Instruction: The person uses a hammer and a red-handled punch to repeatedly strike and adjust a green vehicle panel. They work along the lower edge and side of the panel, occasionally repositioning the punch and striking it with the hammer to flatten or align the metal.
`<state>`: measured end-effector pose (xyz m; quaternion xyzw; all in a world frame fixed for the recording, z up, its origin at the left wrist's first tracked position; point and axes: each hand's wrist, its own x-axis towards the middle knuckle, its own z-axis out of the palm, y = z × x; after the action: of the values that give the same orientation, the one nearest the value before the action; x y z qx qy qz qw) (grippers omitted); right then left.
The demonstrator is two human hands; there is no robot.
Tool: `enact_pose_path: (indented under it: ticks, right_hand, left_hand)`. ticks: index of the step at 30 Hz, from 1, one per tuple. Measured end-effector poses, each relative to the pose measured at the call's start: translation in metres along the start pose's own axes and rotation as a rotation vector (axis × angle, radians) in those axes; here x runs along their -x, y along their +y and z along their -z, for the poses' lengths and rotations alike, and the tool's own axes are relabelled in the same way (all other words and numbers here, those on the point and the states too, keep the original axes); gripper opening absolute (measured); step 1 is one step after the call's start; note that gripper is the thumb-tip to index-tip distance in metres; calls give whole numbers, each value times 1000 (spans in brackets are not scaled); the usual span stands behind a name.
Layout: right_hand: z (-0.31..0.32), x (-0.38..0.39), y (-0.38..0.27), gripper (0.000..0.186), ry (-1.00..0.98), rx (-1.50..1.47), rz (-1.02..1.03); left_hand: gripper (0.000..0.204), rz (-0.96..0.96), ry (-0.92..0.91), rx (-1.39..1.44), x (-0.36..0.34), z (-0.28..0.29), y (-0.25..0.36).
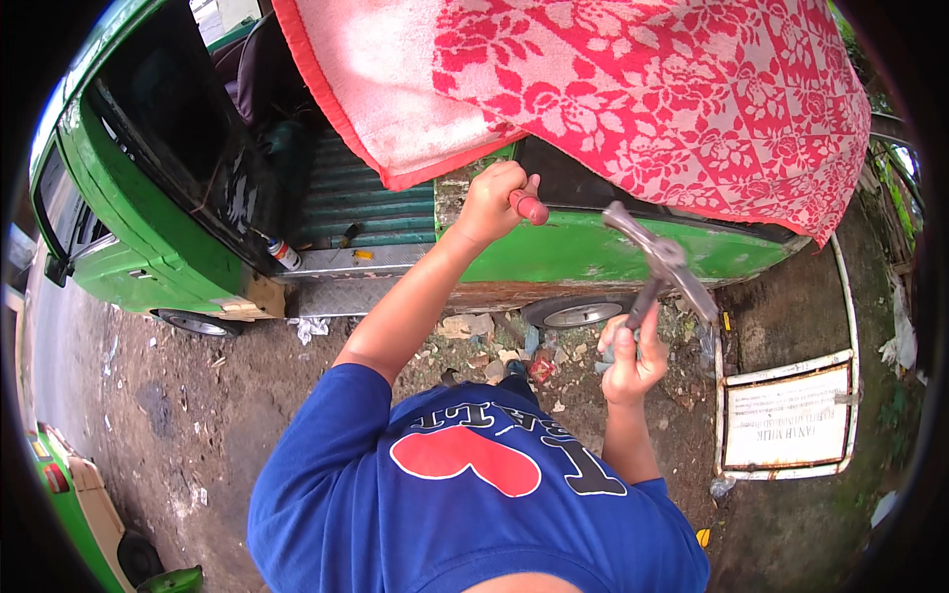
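Note:
My left hand (492,206) is closed round a tool with a red handle (530,207). The handle's butt sticks out past my thumb, while the other end is hidden by my fist, so I cannot tell its kind. That fist is up against the worn edge of the rear body panel (568,242) of a green vehicle, beside its open doorway. Lower and to the right, my right hand (633,361) grips a metal hammer (666,255) by its dark handle. The hammer head is raised in front of the panel, apart from the red handle.
A red and pink floral blanket (633,109) drapes over the vehicle's roof. On the metal door sill (346,262) stand a small bottle (284,253) and small items. Stones and litter cover the ground below. A white framed sign (788,417) lies to the right.

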<state>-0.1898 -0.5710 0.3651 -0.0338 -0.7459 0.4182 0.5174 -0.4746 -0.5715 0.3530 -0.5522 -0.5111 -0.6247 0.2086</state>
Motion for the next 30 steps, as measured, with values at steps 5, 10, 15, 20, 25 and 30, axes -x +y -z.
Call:
enact_pose_path:
  ticks: [5, 10, 15, 20, 25, 30]
  right_hand:
    - [4, 7, 5, 50, -54, 66, 87]
    - [5, 15, 10, 49, -60, 78, -64]
    - [4, 15, 11, 48, -21, 23, -101]
    - [6, 16, 13, 47, 14, -6, -162]
    - [11, 21, 20, 47, 102, -69, -247]
    - [17, 20, 23, 48, 125, -95, -269]
  left_hand:
    - [35, -84, -17, 6, 3, -1, 3]
    - [35, -144, -81, 8, 4, -1, 8]
    - [36, -126, -105, 0, -1, -1, 7]
    - [33, -93, -175, 11, -4, -3, 6]
    - [16, -43, -294, -103, -7, -8, 3]
    - [10, -29, -327, -140, -10, -12, -1]
